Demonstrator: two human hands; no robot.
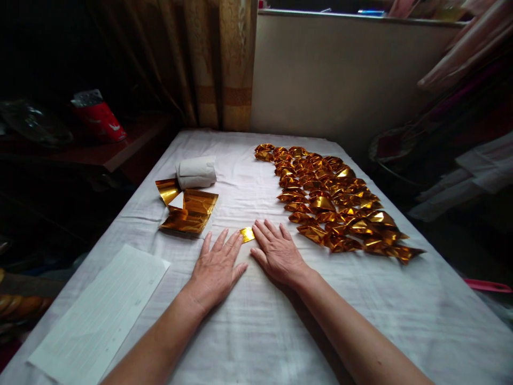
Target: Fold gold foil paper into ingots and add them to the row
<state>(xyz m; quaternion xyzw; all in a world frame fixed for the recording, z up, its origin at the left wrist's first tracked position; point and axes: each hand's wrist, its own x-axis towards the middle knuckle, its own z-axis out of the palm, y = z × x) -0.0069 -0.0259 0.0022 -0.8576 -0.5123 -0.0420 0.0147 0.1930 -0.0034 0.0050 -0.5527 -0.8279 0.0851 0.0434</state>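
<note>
My left hand (216, 267) and my right hand (278, 254) lie flat, palms down, side by side on the white cloth (256, 321). Between their fingertips shows a small piece of gold foil paper (247, 234); most of it is hidden under the hands. To the right of my right hand lie several folded gold foil pieces (332, 198) in rows, running toward the far edge. Left of my left hand sits a loose stack of gold foil sheets (190, 211).
A white roll (196, 172) lies behind the foil stack. A white lined sheet (102, 310) rests at the near left. A red bag (98, 118) stands on a dark shelf at left. Curtains and a wall close the far side.
</note>
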